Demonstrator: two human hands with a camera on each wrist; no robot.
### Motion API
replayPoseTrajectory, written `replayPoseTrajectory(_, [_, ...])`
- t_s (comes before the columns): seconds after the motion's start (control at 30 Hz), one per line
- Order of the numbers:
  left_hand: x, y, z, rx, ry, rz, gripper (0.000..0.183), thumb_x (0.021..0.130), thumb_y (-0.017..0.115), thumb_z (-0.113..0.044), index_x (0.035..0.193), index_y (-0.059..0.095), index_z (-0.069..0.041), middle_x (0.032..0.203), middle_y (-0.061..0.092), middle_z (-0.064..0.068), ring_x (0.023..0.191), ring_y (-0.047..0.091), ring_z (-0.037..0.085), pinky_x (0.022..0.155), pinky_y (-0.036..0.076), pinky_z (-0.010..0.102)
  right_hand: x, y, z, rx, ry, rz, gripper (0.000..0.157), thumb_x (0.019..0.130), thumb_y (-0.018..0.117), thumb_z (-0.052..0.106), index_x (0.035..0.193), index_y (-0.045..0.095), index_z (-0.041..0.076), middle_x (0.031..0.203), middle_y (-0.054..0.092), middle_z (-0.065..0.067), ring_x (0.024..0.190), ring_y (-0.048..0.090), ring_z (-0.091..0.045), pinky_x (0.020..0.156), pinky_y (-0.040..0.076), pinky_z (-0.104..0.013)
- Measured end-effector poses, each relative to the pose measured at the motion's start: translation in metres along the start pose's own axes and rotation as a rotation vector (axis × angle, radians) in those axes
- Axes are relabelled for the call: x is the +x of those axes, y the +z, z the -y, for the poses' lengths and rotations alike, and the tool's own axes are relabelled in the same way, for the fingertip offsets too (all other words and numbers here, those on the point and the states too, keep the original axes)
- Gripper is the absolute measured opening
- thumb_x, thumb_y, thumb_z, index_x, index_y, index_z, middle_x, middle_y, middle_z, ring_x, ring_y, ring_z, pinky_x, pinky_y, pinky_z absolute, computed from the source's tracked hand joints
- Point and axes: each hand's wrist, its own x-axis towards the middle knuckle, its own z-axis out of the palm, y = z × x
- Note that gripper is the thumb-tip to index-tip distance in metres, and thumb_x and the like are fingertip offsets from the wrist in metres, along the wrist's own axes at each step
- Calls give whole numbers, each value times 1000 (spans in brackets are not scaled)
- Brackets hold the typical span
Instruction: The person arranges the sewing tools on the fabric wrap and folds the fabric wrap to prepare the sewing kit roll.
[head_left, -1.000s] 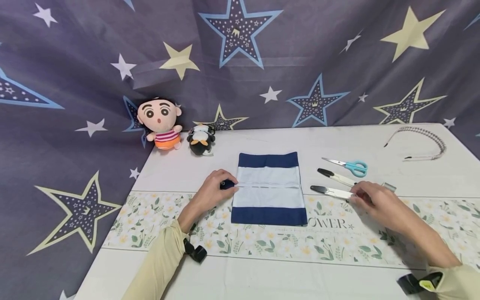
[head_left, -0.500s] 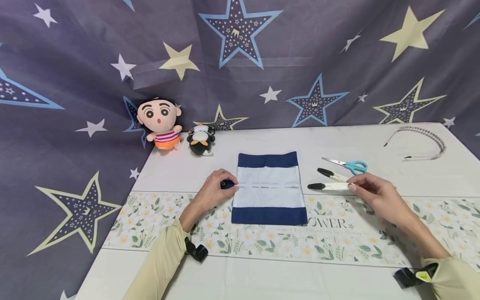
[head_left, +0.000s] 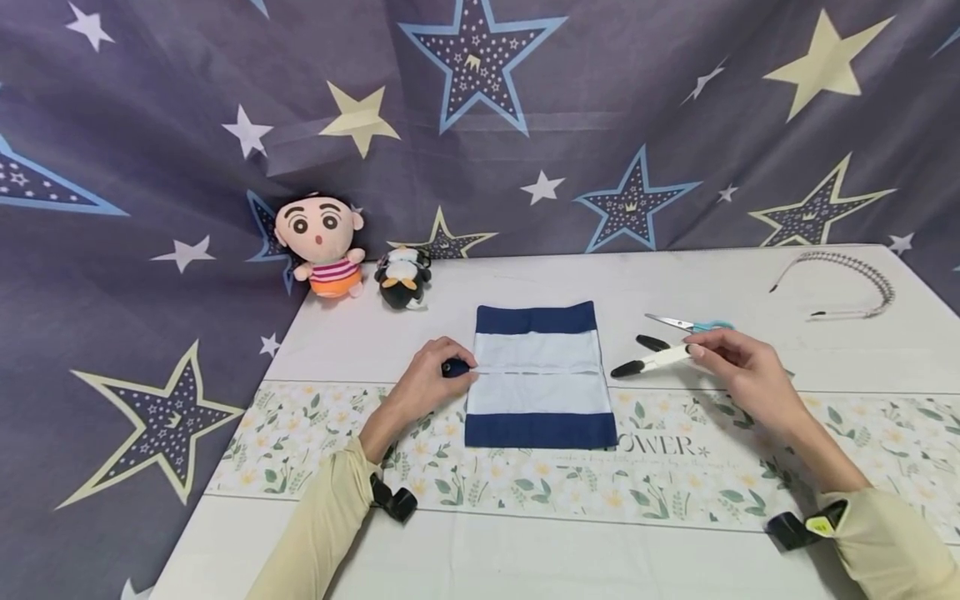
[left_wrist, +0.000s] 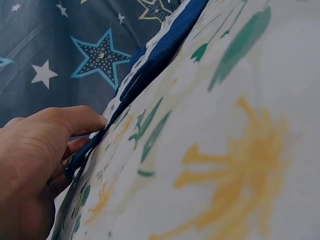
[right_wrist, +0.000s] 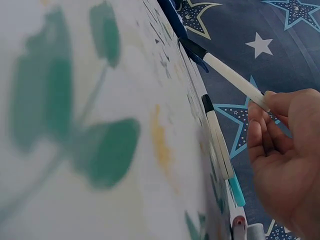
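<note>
A navy-and-white cloth pouch [head_left: 538, 392] lies flat in mid-table, with a seam across its middle. My left hand [head_left: 429, 382] pinches the navy tab [head_left: 454, 367] at its left edge; in the left wrist view, the fingers [left_wrist: 89, 120] reach over that edge. My right hand [head_left: 746, 371] grips a white marker [head_left: 660, 360] by its rear end, the black cap tilted down toward the pouch's right side. A second black-capped marker [head_left: 651, 342] lies just behind it, plainer in the right wrist view. Blue-handled scissors [head_left: 678, 322] lie farther back, partly hidden by the right hand.
A boy plush doll [head_left: 320, 246] and a penguin plush [head_left: 402, 279] stand at the back left. A headband [head_left: 873, 279] lies at the back right. Beside the second marker are a grey cylinder [right_wrist: 256, 231] and a small red-ended item [right_wrist: 239, 226]. A star-patterned curtain [head_left: 525, 125] hangs behind.
My right hand has picked the front marker up off the table and moved slightly left, turning its cap end downward. The left hand stays at the pouch's tab.
</note>
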Motion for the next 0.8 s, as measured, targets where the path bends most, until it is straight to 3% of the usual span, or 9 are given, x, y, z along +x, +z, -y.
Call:
replayPoseTrajectory(0.23, [0, 0, 0, -2, 9, -1, 13, 96, 75, -21, 106, 73, -13, 111, 63, 2, 99, 53, 25, 80, 49, 41, 13, 2, 7, 66, -7, -22, 25, 105, 63, 12, 122, 68, -6, 100, 71, -6, 83, 63, -11, 69, 48, -17])
replayPoseTrajectory(0.43, [0, 0, 2, -5, 7, -7, 12, 96, 76, -20, 105, 73, -14, 111, 63, 3, 100, 54, 25, 81, 49, 41, 28, 13, 14, 182, -8, -4, 26, 104, 63, 9, 122, 66, -10, 103, 72, 0, 92, 67, -11, 81, 52, -16])
replayPoseTrajectory(0.67, [0, 0, 2, -26, 13, -9, 13, 96, 76, -20, 106, 73, -14, 111, 63, 2, 100, 54, 25, 81, 49, 41, 44, 29, 17, 239, -47, 8, 24, 103, 64, 5, 121, 68, -11, 98, 73, 0, 87, 67, -11, 74, 52, -17])
replayPoseTrajectory(0.8, [0, 0, 2, -33, 12, -8, 14, 95, 76, -21, 107, 74, -13, 112, 63, 3, 100, 54, 26, 80, 49, 41, 51, 38, 21, 240, -31, 26, 27, 104, 64, 9, 123, 68, -10, 101, 72, 0, 91, 68, -10, 78, 54, -18])
